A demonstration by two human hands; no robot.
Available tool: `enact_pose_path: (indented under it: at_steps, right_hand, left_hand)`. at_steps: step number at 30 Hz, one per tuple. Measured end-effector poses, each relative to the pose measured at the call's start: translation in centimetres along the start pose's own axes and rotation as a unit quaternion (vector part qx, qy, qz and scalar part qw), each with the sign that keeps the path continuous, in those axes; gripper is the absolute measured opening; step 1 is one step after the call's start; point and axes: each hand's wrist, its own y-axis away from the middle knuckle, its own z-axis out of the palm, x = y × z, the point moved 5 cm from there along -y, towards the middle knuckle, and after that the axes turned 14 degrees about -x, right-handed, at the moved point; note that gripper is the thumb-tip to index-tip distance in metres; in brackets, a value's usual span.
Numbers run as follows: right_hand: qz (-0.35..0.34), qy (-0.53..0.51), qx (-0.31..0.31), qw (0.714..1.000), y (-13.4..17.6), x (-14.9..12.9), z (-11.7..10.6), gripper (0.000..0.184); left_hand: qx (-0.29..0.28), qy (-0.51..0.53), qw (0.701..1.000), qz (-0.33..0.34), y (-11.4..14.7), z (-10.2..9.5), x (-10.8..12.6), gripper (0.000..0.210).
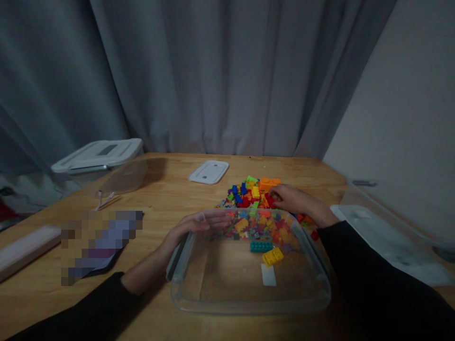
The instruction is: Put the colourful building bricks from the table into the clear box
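Note:
A clear plastic box (227,305) stands open in front of me. Inside it lie a teal brick (260,246) and a yellow brick (273,256), near a white label (268,275). My left hand (199,225) rests at the box's far left corner, its fingers stretched out along the far side. Beyond the box is a heap of colourful toy building bricks (245,194), partly seen through the box wall. My right hand (284,196) reaches into the heap's right side, fingers curled together beside a red brick (269,200). What sits between those fingertips is hidden.
A white lid (209,172) lies behind the heap. At the back left stands a lidded clear box (103,156), with a white cable (103,201) before it. A blurred-out flat item (103,251) and a pale bar (28,248) lie left. Another clear box (387,237) is right.

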Motion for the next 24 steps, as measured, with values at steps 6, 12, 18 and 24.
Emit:
enact_pose_path:
  at_steps: [6,12,18,24]
  right_hand:
    - [0.003,-0.002,0.003,1.0,0.1,-0.1,-0.2,0.012]
    - [-0.008,-0.001,0.015,1.0,0.6,-0.5,-0.8,0.012]
    - [-0.03,0.018,0.027,0.999,1.2,-1.1,-1.8,0.008]
    - [-0.039,0.032,0.053,0.997,2.3,-1.6,-3.0,0.016]
  left_hand:
    - [0.016,0.013,1.0,-0.005,0.1,0.2,-0.2,0.058]
    - [0.017,-0.005,1.0,-0.003,0.0,0.3,0.2,0.057]
    - [0.019,0.004,1.0,-0.007,0.0,0.3,0.0,0.058]
    - [0.015,0.005,1.0,-0.008,-0.1,0.4,0.0,0.058]
